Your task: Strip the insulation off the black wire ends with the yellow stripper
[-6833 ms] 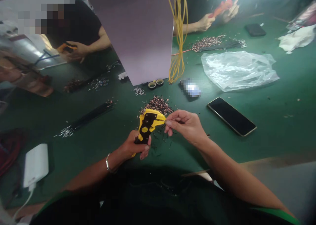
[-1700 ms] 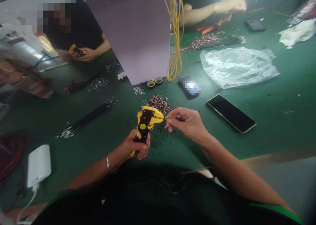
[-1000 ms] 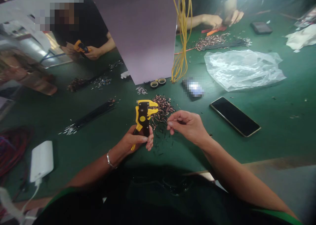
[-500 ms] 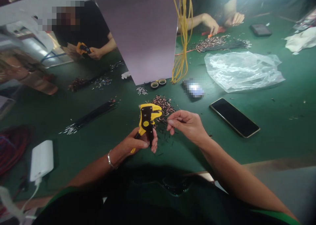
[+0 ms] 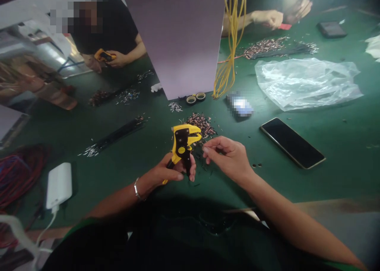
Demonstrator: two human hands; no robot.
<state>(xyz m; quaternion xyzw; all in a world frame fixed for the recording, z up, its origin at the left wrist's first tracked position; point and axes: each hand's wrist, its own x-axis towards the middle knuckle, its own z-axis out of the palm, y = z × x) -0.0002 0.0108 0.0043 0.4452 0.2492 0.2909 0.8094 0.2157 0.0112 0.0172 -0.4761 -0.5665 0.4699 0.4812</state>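
Note:
My left hand (image 5: 175,170) is wrapped around the handles of a yellow-and-black wire stripper (image 5: 181,144), its jaws pointing right. Close to the jaw tips, the thumb and fingers of my right hand (image 5: 227,154) are pinched together. Whatever lies in that pinch is too small to make out. Behind the stripper is a heap of short black wire pieces with copper-coloured ends (image 5: 203,124). A few dark scraps are scattered on the green table (image 5: 225,199) below the hands.
A bundle of black wires (image 5: 114,136) lies left, near a white power bank (image 5: 59,186) with a cable. A phone (image 5: 292,142) and clear plastic bag (image 5: 305,83) lie right. Tape rolls (image 5: 191,100) sit by an upright panel (image 5: 184,41). Co-workers' hands (image 5: 268,18) are beyond.
The view has shifted, so most things appear farther right. My right fingertips are slightly nearer the stripper's jaws. Across the table, a co-worker's hands have moved up from the wire pile.

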